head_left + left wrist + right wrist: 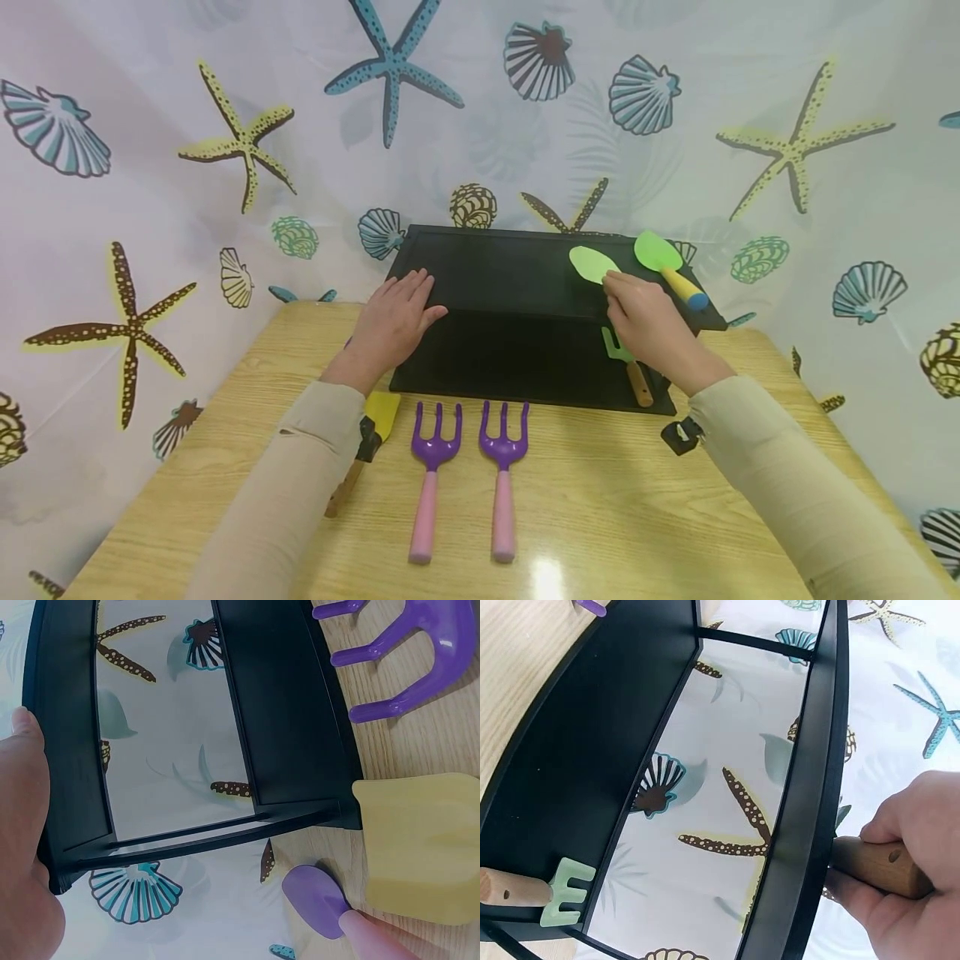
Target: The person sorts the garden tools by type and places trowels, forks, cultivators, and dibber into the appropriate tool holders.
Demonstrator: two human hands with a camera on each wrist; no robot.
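Note:
A two-tier black shelf (480, 271) stands on the table. My left hand (393, 321) rests on the left end of its upper tier, fingers extended. My right hand (648, 321) grips the wooden handle (881, 866) of a green trowel (592, 263), whose blade lies over the upper tier's right part. Just right of it, another green trowel (658, 252) with a yellow and blue handle lies on that tier. On the lower tier, below my right hand, is a green hand fork (568, 892) with a wooden handle.
Two purple hand forks (436, 450) with pink handles lie in front of the shelf. A yellow spade (420, 847) is under my left forearm. Beside the shelf's left end lies a purple trowel (315, 900). A patterned curtain (480, 142) hangs behind the table.

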